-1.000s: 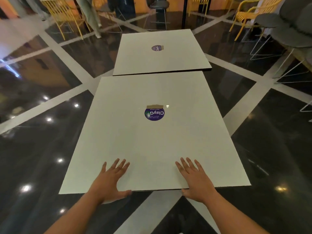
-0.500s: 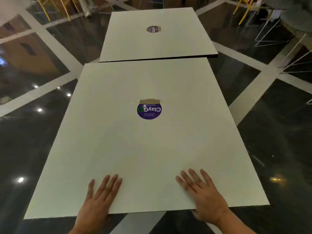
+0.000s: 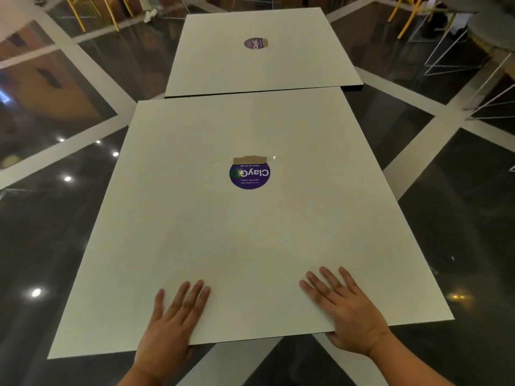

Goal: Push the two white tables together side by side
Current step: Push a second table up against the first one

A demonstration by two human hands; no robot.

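Observation:
The near white table (image 3: 195, 232) fills the middle of the view, with a round purple sticker (image 3: 249, 175) at its centre. The far white table (image 3: 223, 68) lies beyond it, shifted a little to the right, and carries a smaller purple sticker (image 3: 255, 43). Their facing edges meet or nearly meet along a thin dark line. My left hand (image 3: 172, 321) grips the near table's front edge, fingers flat on top and thumb hidden under the edge. My right hand (image 3: 345, 310) holds the same edge further right in the same way.
The floor is glossy black tile with wide pale bands (image 3: 418, 140) and reflected ceiling lights. Yellow chairs (image 3: 92, 12) stand at the back left. More yellow chairs and white wire-frame chair legs (image 3: 457, 48) crowd the back right.
The near table has slid forward and the dark gap to the far table has narrowed. Both hands kept their hold on the front edge. The view has tilted further down.

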